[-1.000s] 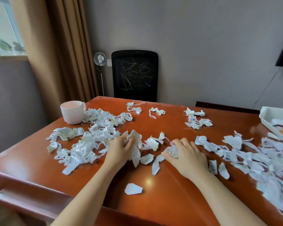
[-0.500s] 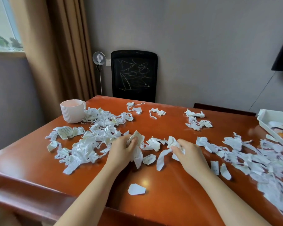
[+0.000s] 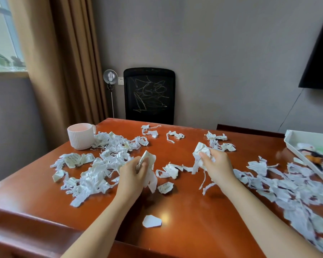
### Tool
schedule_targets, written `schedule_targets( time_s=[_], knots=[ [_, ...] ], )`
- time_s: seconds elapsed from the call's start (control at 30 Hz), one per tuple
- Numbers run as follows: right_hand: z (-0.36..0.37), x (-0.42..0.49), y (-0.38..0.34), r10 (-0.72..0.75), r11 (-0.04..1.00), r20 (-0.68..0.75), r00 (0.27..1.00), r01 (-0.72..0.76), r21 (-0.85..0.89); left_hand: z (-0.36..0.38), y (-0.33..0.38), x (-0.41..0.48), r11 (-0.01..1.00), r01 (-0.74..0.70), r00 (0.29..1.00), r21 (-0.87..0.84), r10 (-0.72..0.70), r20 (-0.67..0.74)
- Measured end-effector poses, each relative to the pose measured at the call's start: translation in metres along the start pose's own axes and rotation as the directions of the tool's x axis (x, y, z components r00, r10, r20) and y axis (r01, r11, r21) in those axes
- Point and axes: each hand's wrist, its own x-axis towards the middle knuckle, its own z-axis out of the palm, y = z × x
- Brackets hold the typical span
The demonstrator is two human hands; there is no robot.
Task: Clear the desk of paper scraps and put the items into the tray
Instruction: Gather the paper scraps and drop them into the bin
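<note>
Fingers (image 3: 207,157) round paper scraps (image 3: 200,148), tails down

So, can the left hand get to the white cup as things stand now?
Probably yes: only loose paper scraps lie between the left hand and the cup, though that hand grips a paper wad.

**White paper on red-brown wood**

You face a glossy red-brown wooden desk (image 3: 185,211) covered with white torn paper scraps (image 3: 93,175), many of them marked with faint grey printed lines. The crumpled wads in your left hand (image 3: 132,174) and right hand (image 3: 217,164) are the same white. The white ribbed ceramic mug (image 3: 80,136) has vertical grooves on its sides and a pink tint inside. The white plastic tray (image 3: 309,137) shows patches of orange, black, green and pink. The black mesh chair back (image 3: 149,95) bears pale scribbled lines. The tan fabric curtain (image 3: 63,62) and the grey wall (image 3: 222,53) are plain.
</note>
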Motion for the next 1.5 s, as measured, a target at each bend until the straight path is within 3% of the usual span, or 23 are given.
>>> schedule_targets(
  time_s=[0.3, 0.67, 0.97, 1.2, 1.5],
  knots=[
    [-0.015, 0.001, -0.054, -0.104, 0.992, 0.047, 0.993, 0.1, 0.078, -0.033, 0.041, 0.021, 0.989, -0.017, 0.998, -0.147, 0.008, -0.064],
    [0.028, -0.018, -0.139, -0.181, 0.96, 0.222, 0.958, 0.124, 0.25, -0.123, 0.056, 0.019, 0.979, 0.117, 0.993, -0.165, -0.114, 0.027],
    [0.121, -0.087, -0.201, -0.329, 0.914, 0.508, 0.796, 0.132, 0.385, -0.233, 0.022, -0.037, 0.966, 0.205, 0.972, -0.157, -0.219, -0.082],
    [0.21, -0.154, -0.22, -0.369, 0.898, 0.664, 0.65, 0.066, 0.434, -0.305, -0.035, -0.116, 0.907, 0.383, 0.884, -0.175, -0.415, -0.215],
    [0.315, -0.257, -0.206, -0.245, 0.946, 0.842, 0.48, -0.074, 0.317, -0.345, -0.127, -0.223, 0.723, 0.621, 0.661, -0.303, -0.691, -0.294]
  ],
)
